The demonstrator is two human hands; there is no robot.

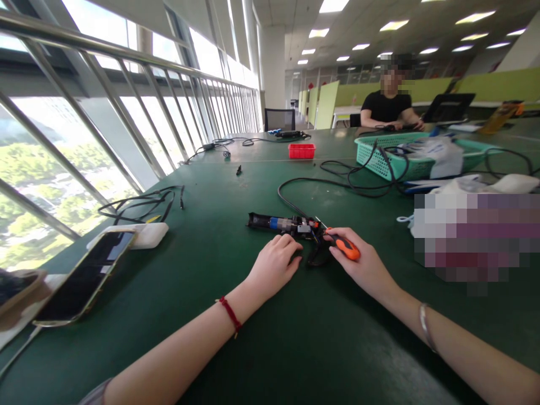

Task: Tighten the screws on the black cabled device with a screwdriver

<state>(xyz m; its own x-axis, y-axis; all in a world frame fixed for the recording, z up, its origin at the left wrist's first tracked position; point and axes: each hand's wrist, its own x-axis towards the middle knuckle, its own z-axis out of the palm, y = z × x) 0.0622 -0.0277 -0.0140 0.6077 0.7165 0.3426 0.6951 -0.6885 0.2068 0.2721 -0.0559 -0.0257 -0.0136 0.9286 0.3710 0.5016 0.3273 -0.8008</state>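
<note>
A corded device with its casing opened lies on the green table, showing a blue cylinder, wires and small parts inside. My left hand rests at its near side, fingers bent against it and fingertips partly hidden. In my right hand is a screwdriver with an orange and black handle. Its thin shaft points up and left at the device's right end, by the wires. I cannot tell whether the tip touches a screw. A black curved piece of casing sits between my hands.
A black cable runs from the device toward a green basket holding bags. Beyond stand a small red tray and another device. A phone leans at left. Across the table sits a person.
</note>
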